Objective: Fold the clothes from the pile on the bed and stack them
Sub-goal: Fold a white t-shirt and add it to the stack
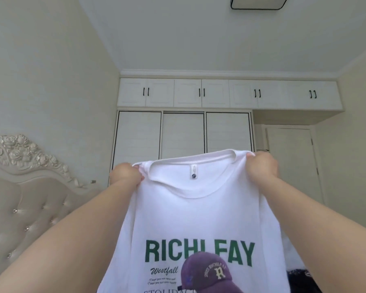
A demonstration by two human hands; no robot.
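You held up a white T-shirt (199,218), hanging upright with its printed front toward you. Each shoulder beside the round neckline was bunched where you gripped it, the right one slightly higher. A small label sat inside the back of the collar. Green capitals ran across the chest, above a printed purple cap and small dark script.
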